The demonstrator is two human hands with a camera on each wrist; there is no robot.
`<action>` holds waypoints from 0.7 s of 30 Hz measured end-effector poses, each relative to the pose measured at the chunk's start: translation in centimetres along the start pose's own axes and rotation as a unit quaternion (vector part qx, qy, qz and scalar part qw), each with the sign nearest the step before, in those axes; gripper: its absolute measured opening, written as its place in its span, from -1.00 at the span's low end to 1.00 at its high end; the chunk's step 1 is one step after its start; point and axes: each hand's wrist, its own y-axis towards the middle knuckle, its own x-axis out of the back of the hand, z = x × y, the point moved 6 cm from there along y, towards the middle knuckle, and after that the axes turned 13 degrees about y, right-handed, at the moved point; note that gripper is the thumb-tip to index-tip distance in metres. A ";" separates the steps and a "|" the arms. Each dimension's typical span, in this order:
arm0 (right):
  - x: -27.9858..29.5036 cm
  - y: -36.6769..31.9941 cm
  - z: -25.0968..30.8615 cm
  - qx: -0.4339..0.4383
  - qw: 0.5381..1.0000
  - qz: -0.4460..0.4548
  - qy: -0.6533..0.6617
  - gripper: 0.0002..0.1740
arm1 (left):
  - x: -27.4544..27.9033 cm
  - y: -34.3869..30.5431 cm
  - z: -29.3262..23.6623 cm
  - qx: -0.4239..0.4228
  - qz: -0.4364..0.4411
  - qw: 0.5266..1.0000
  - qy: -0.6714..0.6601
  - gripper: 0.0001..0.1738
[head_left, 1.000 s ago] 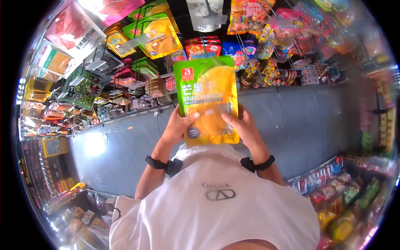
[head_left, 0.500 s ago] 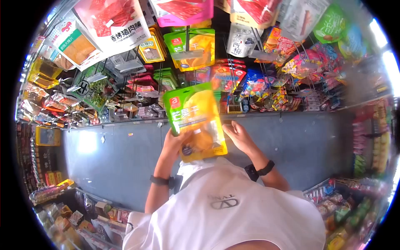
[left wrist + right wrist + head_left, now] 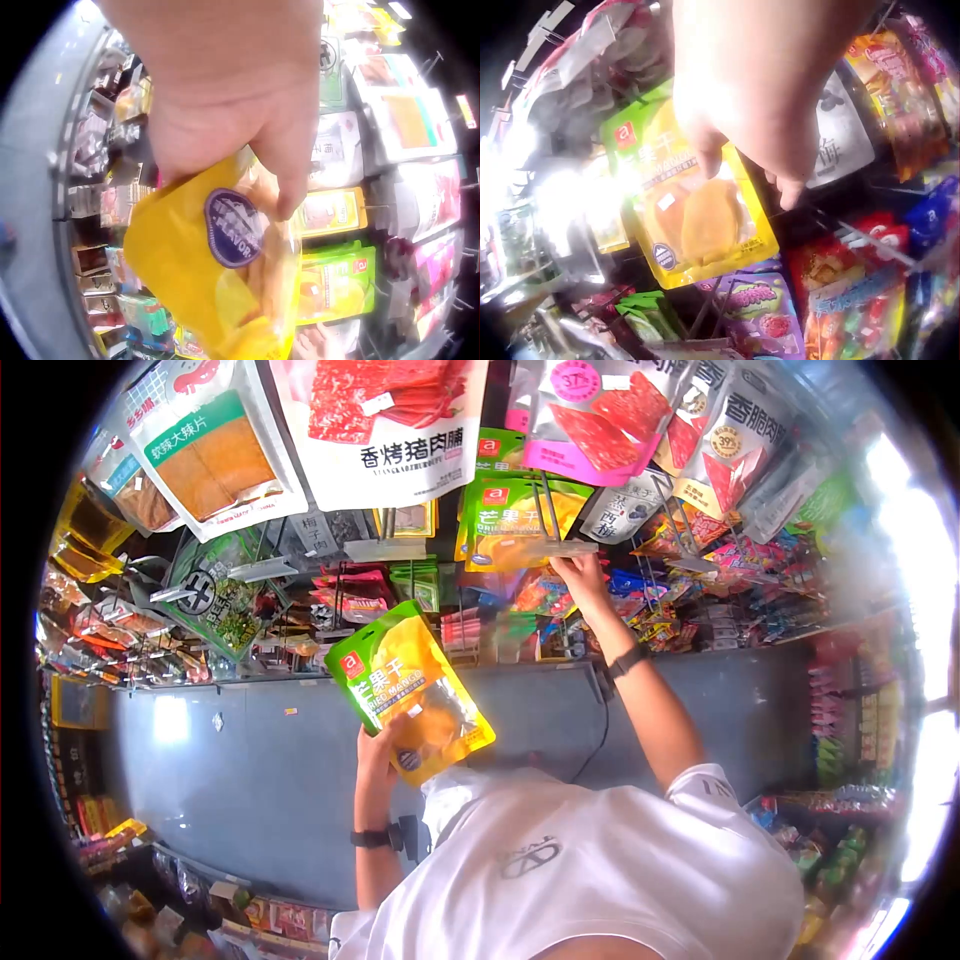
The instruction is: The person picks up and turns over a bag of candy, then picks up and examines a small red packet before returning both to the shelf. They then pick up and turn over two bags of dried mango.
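My left hand [image 3: 378, 745] grips the lower left part of a green and yellow dried mango bag [image 3: 440, 705], thumb across its front. In the left wrist view the bag's yellow lower end [image 3: 176, 232] shows close up, with a purple badge. My right hand [image 3: 583, 582] is raised to the rack, at a matching dried mango bag [image 3: 515, 520] that hangs there. In the right wrist view its thumb lies over the front of that hanging bag [image 3: 694, 217], and other fingers [image 3: 787, 193] show past the bag's right edge. Part of those fingers is hidden.
Large pork jerky bags [image 3: 395, 430] hang above and left of the mango bags. A grey prune bag [image 3: 625, 505] hangs to the right. Metal hooks with price holders [image 3: 385, 550] stick out from the rack. Grey floor [image 3: 240, 760] lies below, with more shelves behind me.
Both hands held the mango bag at first. My right hand let go and rose to the hanging bag. The left hand moved left with its bag, now tilted. The view shifted toward the rack.
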 end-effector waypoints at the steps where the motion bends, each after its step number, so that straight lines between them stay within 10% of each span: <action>1: -0.5 0.9 -0.5 -0.018 0.999 0.012 0.029 -0.33 | 0.2 0.1 -0.4 -0.001 0.001 1.000 -0.011 -0.54; 6: -2.4 1.1 0.8 -0.048 0.991 -0.044 -0.115 -0.68 | 1.7 0.9 -1.7 -0.001 0.000 0.999 -0.036 -0.58; 15: -5.6 -3.3 7.0 0.108 0.984 0.011 -0.140 -0.68 | 2.7 2.2 -2.7 -0.003 0.004 0.996 -0.090 -0.51; 18: -4.1 -6.4 8.1 -0.049 0.995 -0.055 -0.062 -0.59 | 3.9 3.6 -0.9 -0.005 0.009 0.997 -0.080 -0.47; 21: -1.6 -8.6 9.0 -0.025 0.993 -0.085 -0.078 -0.54 | 2.4 3.0 -2.4 -0.027 0.018 0.995 -0.089 -0.50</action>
